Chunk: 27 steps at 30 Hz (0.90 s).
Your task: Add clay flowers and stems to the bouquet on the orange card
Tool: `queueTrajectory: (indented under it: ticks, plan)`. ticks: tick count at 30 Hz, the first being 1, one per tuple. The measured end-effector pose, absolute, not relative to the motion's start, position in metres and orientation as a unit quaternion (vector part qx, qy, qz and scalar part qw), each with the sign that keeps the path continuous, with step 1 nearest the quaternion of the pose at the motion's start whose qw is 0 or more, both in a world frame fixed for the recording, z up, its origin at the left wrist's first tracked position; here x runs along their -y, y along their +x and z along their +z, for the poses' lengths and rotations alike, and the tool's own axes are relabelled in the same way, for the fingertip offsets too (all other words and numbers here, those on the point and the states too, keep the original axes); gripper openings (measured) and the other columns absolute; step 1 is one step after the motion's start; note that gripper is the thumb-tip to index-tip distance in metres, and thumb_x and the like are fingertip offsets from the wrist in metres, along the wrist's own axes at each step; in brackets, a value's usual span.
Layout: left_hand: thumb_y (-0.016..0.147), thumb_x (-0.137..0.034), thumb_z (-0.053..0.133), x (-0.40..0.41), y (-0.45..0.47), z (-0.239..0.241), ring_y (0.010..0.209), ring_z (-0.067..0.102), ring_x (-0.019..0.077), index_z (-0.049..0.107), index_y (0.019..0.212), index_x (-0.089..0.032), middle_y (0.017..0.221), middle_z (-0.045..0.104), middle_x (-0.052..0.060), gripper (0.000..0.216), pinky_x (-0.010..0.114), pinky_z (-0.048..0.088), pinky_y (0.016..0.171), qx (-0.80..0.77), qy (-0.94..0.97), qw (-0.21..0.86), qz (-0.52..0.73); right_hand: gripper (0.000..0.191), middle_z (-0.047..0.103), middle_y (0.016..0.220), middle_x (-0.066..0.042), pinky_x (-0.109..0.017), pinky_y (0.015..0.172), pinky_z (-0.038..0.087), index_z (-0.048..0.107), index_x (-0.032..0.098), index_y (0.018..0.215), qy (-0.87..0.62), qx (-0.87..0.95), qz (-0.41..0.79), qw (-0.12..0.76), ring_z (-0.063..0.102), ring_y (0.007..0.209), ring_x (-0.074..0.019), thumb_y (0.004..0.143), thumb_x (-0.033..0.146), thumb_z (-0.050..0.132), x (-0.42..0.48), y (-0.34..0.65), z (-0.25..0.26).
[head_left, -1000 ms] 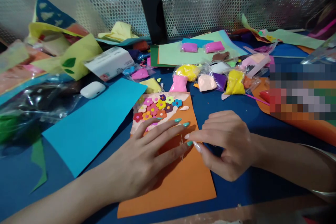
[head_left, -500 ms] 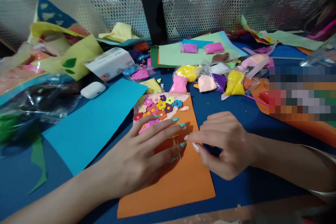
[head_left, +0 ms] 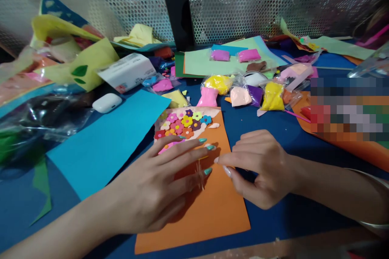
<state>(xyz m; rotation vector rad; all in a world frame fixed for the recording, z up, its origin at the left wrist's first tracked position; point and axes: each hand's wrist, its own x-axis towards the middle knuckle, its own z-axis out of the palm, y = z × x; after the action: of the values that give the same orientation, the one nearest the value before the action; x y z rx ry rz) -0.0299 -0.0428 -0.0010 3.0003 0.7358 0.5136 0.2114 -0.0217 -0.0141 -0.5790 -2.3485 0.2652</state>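
Observation:
An orange sheet (head_left: 219, 214) lies in front of me, with clustered colourful clay flowers (head_left: 178, 123) on a pale pink clay patch at its top. My left hand (head_left: 158, 182) is stretched over the sheet, palm down, its green-nailed fingers apart; the thumb is mostly hidden. Thin pale strands (head_left: 199, 178) show by its index finger; whether they are stuck to it I cannot tell. My right hand (head_left: 261, 170) is at the sheet's right edge, fingers curled, index finger and thumb close together. Anything between them is too small to name. A small pale clay piece (head_left: 214, 125) lies beside the flowers.
A blue sheet (head_left: 112, 141) lies to the left, with a white earbud case (head_left: 107, 102) at its edge. Bagged clay, such as a yellow packet (head_left: 272, 96), lines the far side. A dark phone (head_left: 179, 20) leans against a perforated metal screen (head_left: 243, 0).
My left hand has shifted slightly left and toward me, and the pale strands have moved left with it. Its thumb tip is now hidden. My right hand has barely moved.

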Motion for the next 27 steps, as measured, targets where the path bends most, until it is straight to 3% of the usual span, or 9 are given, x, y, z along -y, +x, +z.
queueTrajectory:
  ticks: [6,11,22,27]
  plan:
    - [0.090,-0.017,0.047,0.042,-0.030,0.001,0.126,0.054,0.0242,0.067,0.093,-0.023,0.125,0.068,0.005,0.021,0.040,0.038,0.105,-0.215,0.960,-0.018,0.179,0.018,0.056,0.050,0.004,-0.024,0.046,0.029,0.063,0.017,0.067,-0.220,0.906,0.095,0.349,0.042,0.042,-0.0091,0.079,0.013,0.049,0.022,0.211,-0.013]
    - [0.091,-0.018,0.048,0.041,-0.028,0.000,0.118,0.058,0.0249,0.063,0.110,-0.019,0.121,0.069,0.008,0.024,0.039,0.039,0.099,-0.236,0.945,-0.061,0.219,0.018,0.058,0.052,0.004,-0.024,0.047,0.031,0.064,0.017,0.069,-0.221,0.906,0.089,0.350,0.043,0.043,-0.0092,0.079,0.013,0.049,0.022,0.211,-0.014]
    - [0.093,-0.035,0.051,0.043,-0.027,-0.013,0.125,0.054,0.0308,0.069,0.103,-0.023,0.135,0.061,0.009,0.024,0.049,0.027,0.110,-0.278,0.938,-0.078,0.194,0.019,0.056,0.051,0.004,-0.025,0.046,0.031,0.064,0.016,0.068,-0.223,0.906,0.084,0.351,0.043,0.043,-0.0093,0.078,0.013,0.049,0.022,0.212,-0.015]
    - [0.093,-0.040,0.051,0.040,-0.031,-0.013,0.128,0.052,0.0331,0.068,0.112,-0.024,0.138,0.059,0.010,0.030,0.053,0.030,0.109,-0.288,0.937,-0.064,0.188,0.019,0.056,0.051,0.003,-0.025,0.046,0.031,0.062,0.016,0.065,-0.220,0.907,0.091,0.347,0.043,0.043,-0.0089,0.078,0.012,0.050,0.022,0.211,-0.016]
